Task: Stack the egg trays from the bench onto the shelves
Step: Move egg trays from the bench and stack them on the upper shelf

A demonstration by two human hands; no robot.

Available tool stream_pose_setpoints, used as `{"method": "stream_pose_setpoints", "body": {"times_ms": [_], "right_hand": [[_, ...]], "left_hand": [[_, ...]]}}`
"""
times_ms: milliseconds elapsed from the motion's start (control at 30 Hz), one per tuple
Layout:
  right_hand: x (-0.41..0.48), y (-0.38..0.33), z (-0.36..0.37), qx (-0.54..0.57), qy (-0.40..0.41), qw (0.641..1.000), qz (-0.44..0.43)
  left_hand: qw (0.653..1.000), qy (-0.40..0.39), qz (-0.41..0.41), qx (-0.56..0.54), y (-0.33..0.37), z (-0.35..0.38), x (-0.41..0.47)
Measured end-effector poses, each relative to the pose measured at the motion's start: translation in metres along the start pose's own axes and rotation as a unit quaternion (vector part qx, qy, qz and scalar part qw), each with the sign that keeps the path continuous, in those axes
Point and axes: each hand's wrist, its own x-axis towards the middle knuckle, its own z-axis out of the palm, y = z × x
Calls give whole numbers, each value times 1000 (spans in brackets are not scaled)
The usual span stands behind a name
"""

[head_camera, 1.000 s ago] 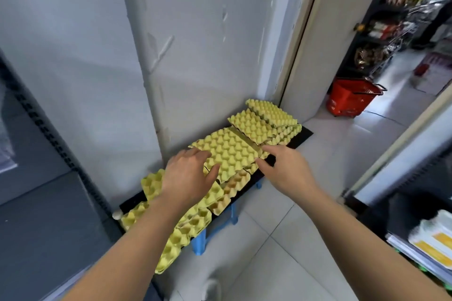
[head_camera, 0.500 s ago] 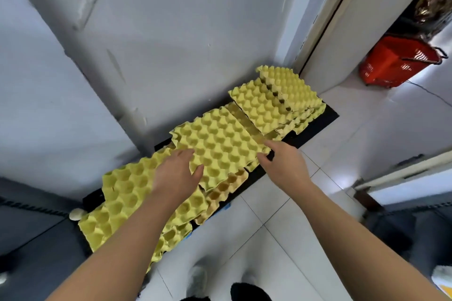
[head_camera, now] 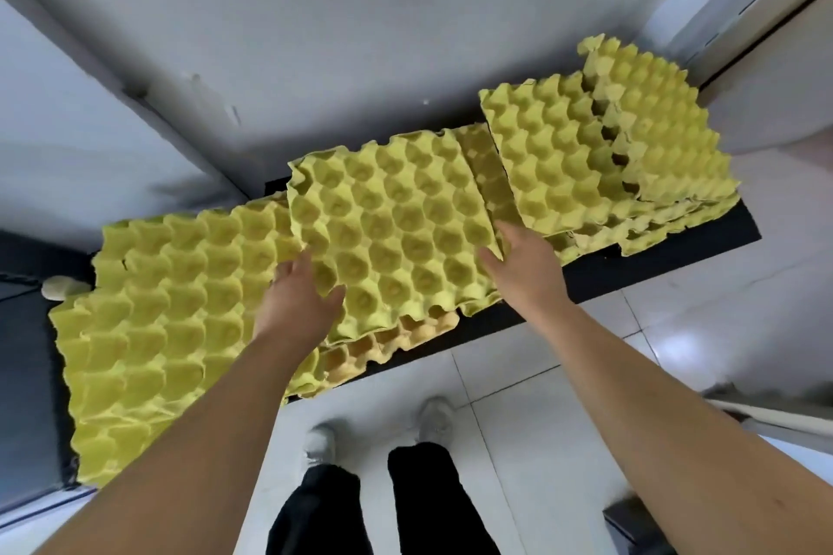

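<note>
Both hands at the middle egg tray [head_camera: 392, 234]: my left hand [head_camera: 295, 300] grips its near left corner, thumb on top and fingers [head_camera: 298, 262] tucked at the edge; my right hand [head_camera: 525, 268] pinches its right edge, thumb on the upper face. The tray lies over other yellow trays on the black tabletop [head_camera: 676, 246], overlapping the left stack [head_camera: 153, 320], just beside the right-hand trays [head_camera: 581, 149], near the grey wall [head_camera: 360, 36]
</note>
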Motion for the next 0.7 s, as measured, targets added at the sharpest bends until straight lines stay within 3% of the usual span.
{"method": "stream_pose_setpoints", "body": {"times_ms": [300, 700], "right_hand": [[41, 37, 47, 36, -54, 998, -3], [31, 13, 3, 114, 74, 991, -14]], "left_hand": [[998, 14, -43, -35, 2, 36, 23], [987, 103, 13, -119, 36, -3, 3]]}}
